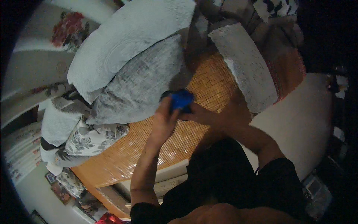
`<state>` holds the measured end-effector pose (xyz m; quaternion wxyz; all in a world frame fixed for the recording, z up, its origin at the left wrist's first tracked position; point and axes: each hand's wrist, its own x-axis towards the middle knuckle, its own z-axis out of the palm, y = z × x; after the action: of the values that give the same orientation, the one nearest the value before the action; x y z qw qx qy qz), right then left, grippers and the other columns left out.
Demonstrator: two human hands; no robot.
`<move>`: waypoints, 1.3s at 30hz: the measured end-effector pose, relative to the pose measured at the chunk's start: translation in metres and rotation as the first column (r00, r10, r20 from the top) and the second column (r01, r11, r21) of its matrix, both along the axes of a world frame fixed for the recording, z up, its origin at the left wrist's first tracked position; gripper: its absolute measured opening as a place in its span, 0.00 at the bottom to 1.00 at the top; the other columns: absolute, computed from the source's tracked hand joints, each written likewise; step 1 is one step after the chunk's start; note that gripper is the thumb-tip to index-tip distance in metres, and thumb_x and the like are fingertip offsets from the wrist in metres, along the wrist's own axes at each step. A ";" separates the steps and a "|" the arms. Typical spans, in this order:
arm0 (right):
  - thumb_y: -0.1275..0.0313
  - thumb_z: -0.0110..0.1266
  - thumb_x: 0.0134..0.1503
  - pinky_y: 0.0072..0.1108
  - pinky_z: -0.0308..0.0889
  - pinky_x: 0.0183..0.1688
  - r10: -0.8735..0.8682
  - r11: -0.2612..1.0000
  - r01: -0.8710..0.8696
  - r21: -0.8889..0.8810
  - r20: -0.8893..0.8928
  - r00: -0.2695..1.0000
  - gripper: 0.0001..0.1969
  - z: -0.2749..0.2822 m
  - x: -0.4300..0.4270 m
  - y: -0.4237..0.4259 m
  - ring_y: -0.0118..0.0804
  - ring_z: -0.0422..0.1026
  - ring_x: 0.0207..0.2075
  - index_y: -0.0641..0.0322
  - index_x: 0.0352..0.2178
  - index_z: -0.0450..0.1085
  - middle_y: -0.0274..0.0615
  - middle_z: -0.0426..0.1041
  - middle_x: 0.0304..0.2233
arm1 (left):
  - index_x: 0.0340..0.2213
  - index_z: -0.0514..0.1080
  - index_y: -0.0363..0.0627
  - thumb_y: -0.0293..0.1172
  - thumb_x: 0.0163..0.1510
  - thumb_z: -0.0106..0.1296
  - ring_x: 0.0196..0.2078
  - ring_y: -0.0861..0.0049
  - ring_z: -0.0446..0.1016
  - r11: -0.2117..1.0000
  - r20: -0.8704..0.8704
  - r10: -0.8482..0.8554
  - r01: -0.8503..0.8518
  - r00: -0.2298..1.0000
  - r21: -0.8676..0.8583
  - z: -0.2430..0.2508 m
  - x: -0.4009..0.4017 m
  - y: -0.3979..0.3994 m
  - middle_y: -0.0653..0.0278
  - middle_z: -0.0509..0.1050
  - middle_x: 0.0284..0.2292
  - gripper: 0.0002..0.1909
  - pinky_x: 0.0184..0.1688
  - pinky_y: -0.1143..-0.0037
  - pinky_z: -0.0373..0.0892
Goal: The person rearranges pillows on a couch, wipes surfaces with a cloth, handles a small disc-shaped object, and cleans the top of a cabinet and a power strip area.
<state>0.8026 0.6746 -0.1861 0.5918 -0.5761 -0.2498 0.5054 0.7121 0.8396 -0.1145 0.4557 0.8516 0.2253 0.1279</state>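
Note:
A small blue object (181, 99) with dark parts is held between my two hands, above the edge of a grey cushion and a woven bamboo mat. My left hand (165, 117) grips it from the left, with the thumb along its near side. My right hand (198, 113) is at its lower right, and its fingers are partly hidden behind the object. What exactly the object is cannot be told. The grey cushion (145, 75) lies just beyond my hands, against a larger pale fluffy cushion (123, 42).
A folded grey textured cloth (246, 67) lies on the mat (215, 81) at the right. Leaf-patterned cushions (92, 140) are at the left. Below the mat's near edge are pale boxes or drawers (167, 186). Pale floor (296, 120) shows at the right.

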 end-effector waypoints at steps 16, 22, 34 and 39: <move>0.70 0.58 0.52 0.37 0.71 0.46 -0.733 0.614 0.690 0.383 0.600 0.320 0.23 -0.068 0.323 0.001 0.52 0.76 0.42 0.60 0.52 0.70 0.47 0.77 0.38 | 0.54 0.71 0.49 0.53 0.65 0.35 0.53 0.52 0.72 0.462 0.052 0.102 -0.094 0.993 0.882 0.046 0.289 0.160 0.53 0.75 0.51 0.28 0.55 0.60 0.65; 0.78 0.53 0.47 0.39 0.67 0.51 -0.449 0.850 0.377 0.368 0.880 0.153 0.23 -0.106 0.332 0.092 0.56 0.72 0.42 0.66 0.48 0.69 0.54 0.74 0.39 | 0.54 0.71 0.46 0.49 0.67 0.31 0.51 0.51 0.72 0.498 0.075 0.033 -0.081 0.997 0.863 0.043 0.298 0.159 0.52 0.75 0.49 0.28 0.54 0.60 0.65; 0.73 0.52 0.57 0.41 0.68 0.54 -0.501 0.860 0.488 0.150 0.427 0.753 0.24 -0.077 0.352 0.152 0.63 0.70 0.52 0.67 0.56 0.65 0.66 0.70 0.52 | 0.55 0.70 0.44 0.56 0.66 0.25 0.53 0.53 0.70 0.429 0.062 0.099 -0.099 0.993 0.898 0.039 0.283 0.165 0.54 0.74 0.51 0.35 0.56 0.61 0.60; 0.73 0.53 0.57 0.38 0.68 0.53 -0.572 0.817 0.558 0.145 0.329 0.751 0.24 -0.064 0.360 0.152 0.61 0.71 0.52 0.63 0.56 0.66 0.64 0.70 0.52 | 0.55 0.70 0.46 0.55 0.66 0.26 0.52 0.54 0.70 0.405 0.097 0.072 -0.118 0.993 0.907 0.036 0.296 0.154 0.55 0.74 0.50 0.33 0.56 0.61 0.61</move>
<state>1.1629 0.8262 -0.2503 0.6715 -0.6955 -0.1769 0.1846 1.0084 0.9934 -0.0781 -0.0825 0.9452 0.1582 0.2734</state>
